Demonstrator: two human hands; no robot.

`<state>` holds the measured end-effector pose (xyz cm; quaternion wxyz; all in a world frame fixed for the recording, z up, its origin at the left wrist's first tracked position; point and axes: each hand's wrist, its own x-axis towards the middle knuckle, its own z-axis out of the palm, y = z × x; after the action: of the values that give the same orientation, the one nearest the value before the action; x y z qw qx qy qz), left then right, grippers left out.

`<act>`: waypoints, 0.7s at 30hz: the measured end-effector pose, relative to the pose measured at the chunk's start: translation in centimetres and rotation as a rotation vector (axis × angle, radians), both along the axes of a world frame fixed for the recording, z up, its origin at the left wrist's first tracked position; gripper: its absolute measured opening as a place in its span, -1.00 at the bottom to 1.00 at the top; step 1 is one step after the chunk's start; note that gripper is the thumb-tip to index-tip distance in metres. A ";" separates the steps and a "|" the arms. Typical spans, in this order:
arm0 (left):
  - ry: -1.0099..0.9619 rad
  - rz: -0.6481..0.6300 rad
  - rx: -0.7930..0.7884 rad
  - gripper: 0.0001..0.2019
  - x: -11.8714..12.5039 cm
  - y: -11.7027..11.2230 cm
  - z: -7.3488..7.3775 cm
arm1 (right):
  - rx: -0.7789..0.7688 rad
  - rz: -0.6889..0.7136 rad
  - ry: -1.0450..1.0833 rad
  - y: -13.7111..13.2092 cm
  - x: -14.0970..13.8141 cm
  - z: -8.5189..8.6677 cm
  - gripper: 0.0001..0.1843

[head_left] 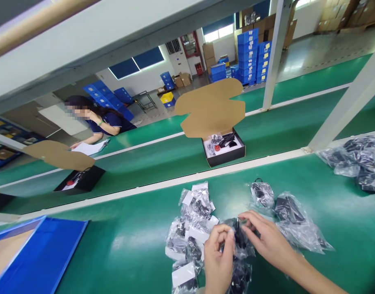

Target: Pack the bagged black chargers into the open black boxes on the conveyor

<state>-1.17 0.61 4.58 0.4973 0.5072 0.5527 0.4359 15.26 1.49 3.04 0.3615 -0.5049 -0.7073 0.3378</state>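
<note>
In the middle foreground, a clear plastic bag [243, 244] with a dark part inside lies between my two hands. My left hand [218, 254] pinches its near-left side, thumb against curled fingers. On the other side, the bent fingers of my right hand [265, 234] close at the bag's top edge, beside a slim dark piece with a shiny tip [237, 222]. What exactly the bag contains is hard to make out. A pile of bagged parts with white labels [197, 204] lies left of my hands. More bagged black parts [290, 210] rest to the right.
Beyond a white rail, an open black box [226, 154] with a brown lid stands on the green conveyor, another black box [89, 179] further left. A blue bin [55, 253] sits front left, a bag heap [363, 159] far right. A person [110, 122] sits opposite. Posts [347, 85] rise right.
</note>
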 end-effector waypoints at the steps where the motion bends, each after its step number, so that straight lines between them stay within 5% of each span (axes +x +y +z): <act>1: -0.006 0.005 0.000 -0.69 0.1 -0.1 0.1 | -0.038 0.008 -0.008 0.1 -0.1 -0.3 -0.77; 5: -0.028 0.032 -0.003 -0.69 -0.2 0.0 0.3 | -0.144 0.046 0.136 0.2 -0.6 -0.1 -0.85; 9: -0.011 0.013 -0.007 -0.70 -0.8 0.2 -0.3 | -0.026 0.156 0.176 -0.2 -1.3 0.7 -0.86; 13: 0.101 -0.034 0.064 -0.72 -0.5 -0.1 -0.9 | 0.122 0.236 -0.058 -0.5 -2.2 -0.5 -0.75; 17: 0.192 -0.045 0.141 -0.70 0.1 -0.5 -0.5 | 0.345 0.115 -0.374 -0.3 -2.7 -1.8 -0.63; 21: 0.198 0.000 0.106 -0.67 -0.5 0.0 0.0 | 0.486 0.001 -0.629 0.1 -2.4 -1.0 -0.60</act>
<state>-1.69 0.60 4.59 0.4127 0.5734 0.5753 0.4123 12.84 1.59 2.09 0.2360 -0.4833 -0.8430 -0.0104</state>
